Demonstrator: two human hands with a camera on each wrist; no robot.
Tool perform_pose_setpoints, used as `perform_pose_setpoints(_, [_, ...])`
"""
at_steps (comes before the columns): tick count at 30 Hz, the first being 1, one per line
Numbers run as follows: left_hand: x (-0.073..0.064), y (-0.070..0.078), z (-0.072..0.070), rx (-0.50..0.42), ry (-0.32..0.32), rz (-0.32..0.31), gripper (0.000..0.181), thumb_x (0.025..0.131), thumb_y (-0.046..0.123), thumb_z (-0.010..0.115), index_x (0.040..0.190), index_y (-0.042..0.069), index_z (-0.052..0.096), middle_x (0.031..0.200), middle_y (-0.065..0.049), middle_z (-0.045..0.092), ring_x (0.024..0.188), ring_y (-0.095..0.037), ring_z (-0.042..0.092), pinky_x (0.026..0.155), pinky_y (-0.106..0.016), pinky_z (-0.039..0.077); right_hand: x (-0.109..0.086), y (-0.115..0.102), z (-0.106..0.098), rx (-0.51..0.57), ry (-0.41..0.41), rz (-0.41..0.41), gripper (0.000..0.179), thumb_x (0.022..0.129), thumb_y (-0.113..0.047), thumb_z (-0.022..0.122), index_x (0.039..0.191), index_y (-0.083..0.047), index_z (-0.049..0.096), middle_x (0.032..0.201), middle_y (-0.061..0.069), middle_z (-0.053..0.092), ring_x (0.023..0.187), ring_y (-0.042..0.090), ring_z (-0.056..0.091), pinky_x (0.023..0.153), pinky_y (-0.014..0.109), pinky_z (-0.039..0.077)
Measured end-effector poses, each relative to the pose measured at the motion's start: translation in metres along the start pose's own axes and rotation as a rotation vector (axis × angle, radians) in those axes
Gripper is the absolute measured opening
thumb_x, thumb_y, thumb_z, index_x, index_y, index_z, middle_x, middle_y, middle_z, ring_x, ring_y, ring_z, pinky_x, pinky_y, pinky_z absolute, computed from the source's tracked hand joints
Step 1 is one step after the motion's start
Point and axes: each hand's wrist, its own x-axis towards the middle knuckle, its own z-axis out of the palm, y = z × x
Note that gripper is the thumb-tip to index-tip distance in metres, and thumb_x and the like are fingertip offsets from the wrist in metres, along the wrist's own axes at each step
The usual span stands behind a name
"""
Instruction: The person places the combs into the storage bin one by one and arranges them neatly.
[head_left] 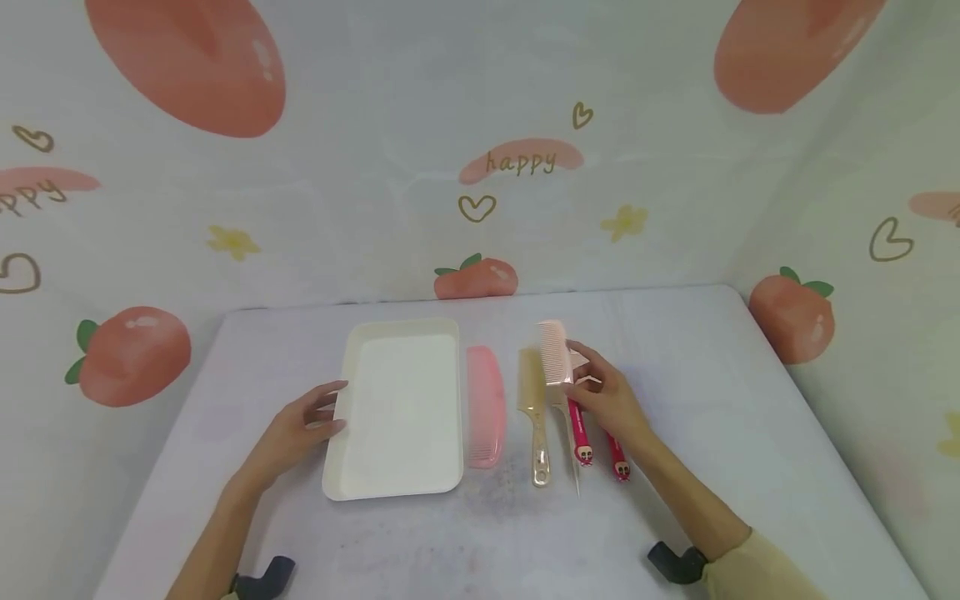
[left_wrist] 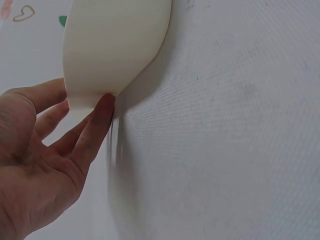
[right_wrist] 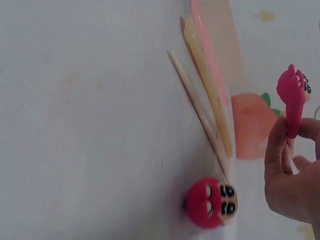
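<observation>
My left hand (head_left: 296,429) grips the left rim of a white rectangular tray (head_left: 401,408); in the left wrist view its fingertips pinch the rim of the tray (left_wrist: 117,40). In my right hand (head_left: 613,406) is a pink comb (head_left: 555,354) with a red cartoon-figure handle, raised off the table in the right wrist view, where the comb's handle (right_wrist: 293,107) shows between thumb and fingers. Beneath that hand lies a second comb (head_left: 618,457) with a matching red handle, partly covered. A pale pointed-tail comb (head_left: 576,477) lies beside it, its teeth hidden by the held comb.
Between the tray and the right hand, a translucent gold comb (head_left: 533,392) and a wide pink comb (head_left: 487,408) lie side by side. A whitish cloth covers the table (head_left: 480,542). Behind it rises a peach-printed curtain (head_left: 360,208).
</observation>
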Motion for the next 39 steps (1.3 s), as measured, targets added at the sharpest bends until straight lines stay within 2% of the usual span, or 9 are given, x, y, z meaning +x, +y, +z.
perform_pose_setpoints(7, [0.0,0.002,0.0,-0.007,-0.002,-0.002,0.063,0.092,0.022,0.072,0.149,0.018,0.044,0.143,-0.025,0.05,0.123,-0.043,0.056,0.096,-0.055,0.05,0.007,-0.005,0.02,0.064,-0.044,0.001,0.064,0.09,-0.006,0.072,0.148,-0.021,0.047,0.102,0.015,0.055,0.075,0.013,0.061,0.067,0.023,0.055])
perform_pose_setpoints(13, [-0.001,0.002,0.002,-0.003,0.004,-0.017,0.062,0.094,0.021,0.07,0.149,0.019,0.043,0.144,-0.025,0.049,0.123,-0.043,0.056,0.095,-0.054,0.051,0.01,-0.012,0.04,0.101,-0.093,-0.017,0.064,0.09,-0.003,0.071,0.148,-0.018,0.047,0.1,0.015,0.054,0.07,0.011,0.058,0.062,0.021,0.052])
perform_pose_setpoints(18, [-0.002,0.002,0.001,0.015,0.02,-0.017,0.061,0.094,0.022,0.069,0.149,0.019,0.044,0.144,-0.025,0.048,0.123,-0.042,0.056,0.095,-0.053,0.052,0.013,-0.015,0.057,0.085,-0.114,0.002,0.064,0.089,-0.007,0.073,0.147,-0.023,0.048,0.098,0.012,0.055,0.068,0.014,0.056,0.06,0.025,0.051])
perform_pose_setpoints(21, [-0.002,0.002,0.002,0.019,0.024,-0.016,0.06,0.095,0.021,0.069,0.149,0.018,0.044,0.145,-0.026,0.048,0.124,-0.043,0.055,0.094,-0.053,0.052,0.014,-0.02,0.067,0.063,-0.127,0.021,0.063,0.089,-0.011,0.074,0.145,-0.029,0.049,0.099,0.01,0.056,0.071,0.017,0.057,0.064,0.025,0.054])
perform_pose_setpoints(28, [0.0,0.002,0.004,0.007,0.016,0.001,0.059,0.096,0.022,0.068,0.149,0.018,0.043,0.144,-0.026,0.048,0.124,-0.044,0.055,0.095,-0.054,0.051,0.018,-0.032,0.087,0.039,-0.136,0.021,0.064,0.09,-0.009,0.07,0.146,-0.027,0.048,0.101,0.009,0.057,0.074,0.018,0.06,0.066,0.025,0.055])
perform_pose_setpoints(32, [0.0,0.003,0.006,-0.003,0.015,0.013,0.059,0.096,0.021,0.067,0.149,0.018,0.043,0.143,-0.027,0.049,0.123,-0.044,0.055,0.096,-0.054,0.05,0.02,-0.036,0.095,0.033,-0.13,0.011,0.063,0.09,-0.009,0.068,0.147,-0.028,0.047,0.108,0.008,0.058,0.076,0.019,0.061,0.069,0.027,0.057])
perform_pose_setpoints(39, [-0.001,0.003,0.004,-0.002,0.012,0.003,0.059,0.096,0.02,0.067,0.15,0.018,0.042,0.143,-0.027,0.048,0.124,-0.045,0.054,0.096,-0.054,0.05,0.022,-0.039,0.108,0.016,-0.144,0.0,0.056,0.09,-0.008,0.068,0.141,-0.027,0.054,0.114,0.006,0.059,0.081,0.02,0.061,0.07,0.028,0.057])
